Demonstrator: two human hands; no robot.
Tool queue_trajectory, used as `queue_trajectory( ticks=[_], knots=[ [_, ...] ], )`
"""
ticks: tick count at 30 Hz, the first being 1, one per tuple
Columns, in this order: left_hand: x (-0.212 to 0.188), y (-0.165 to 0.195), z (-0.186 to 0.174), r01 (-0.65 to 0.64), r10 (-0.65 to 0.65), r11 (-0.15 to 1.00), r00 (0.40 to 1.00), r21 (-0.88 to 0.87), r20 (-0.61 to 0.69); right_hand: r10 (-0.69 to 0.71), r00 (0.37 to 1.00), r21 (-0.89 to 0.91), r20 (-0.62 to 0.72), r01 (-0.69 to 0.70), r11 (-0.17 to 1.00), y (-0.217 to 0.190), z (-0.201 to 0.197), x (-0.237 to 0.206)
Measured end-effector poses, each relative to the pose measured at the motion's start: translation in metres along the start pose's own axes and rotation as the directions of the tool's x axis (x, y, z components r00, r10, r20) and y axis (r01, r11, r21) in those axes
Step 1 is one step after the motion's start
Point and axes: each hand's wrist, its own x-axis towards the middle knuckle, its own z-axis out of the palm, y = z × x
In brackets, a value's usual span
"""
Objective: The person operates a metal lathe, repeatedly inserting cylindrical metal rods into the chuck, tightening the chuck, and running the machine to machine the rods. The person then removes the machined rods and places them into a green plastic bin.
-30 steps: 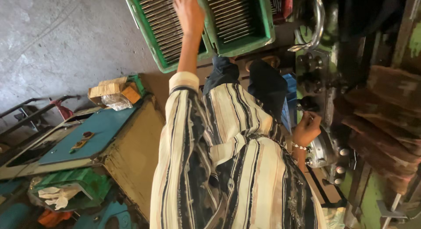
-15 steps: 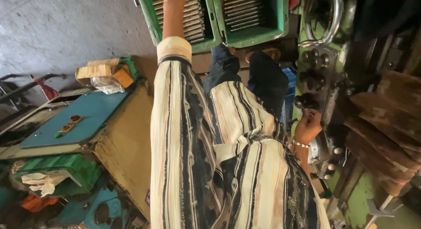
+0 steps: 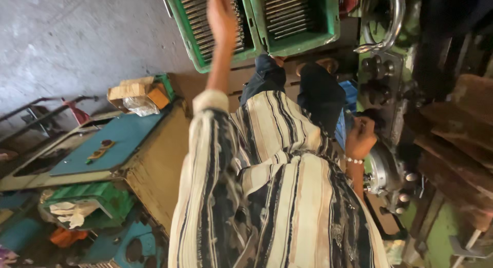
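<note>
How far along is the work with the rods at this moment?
Done: both green crates already hold rows of metal rods. In hand: the left hand reaches over the rods, grip unclear; the right hand rests by the machine. Left: no rod shows at the machine; how many remain cannot be told.

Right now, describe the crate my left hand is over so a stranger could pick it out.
Start at the grey concrete floor, then go to the two green plastic crates beside it. The left crate is the one under the left hand. It is packed with metal rods and sits nearer the bare floor than the right crate.
</note>
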Motion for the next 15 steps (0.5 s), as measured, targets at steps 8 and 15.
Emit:
queue_trajectory(
  ticks=[8,15],
  knots=[
    [-0.198,0.111,0.115,0.45,-0.07,0.885,0.386,-0.121,0.92,-0.065,0.94,0.21,-0.334,0.141,0.968,-0.012,-0.064,0.045],
    [-0.297,0.218,0.111,0.336,0.32,0.884,0.071,-0.325,0.945,-0.104,0.83,0.163,-0.548,0.228,0.96,-0.018,-0.166,0.025]
  ],
)
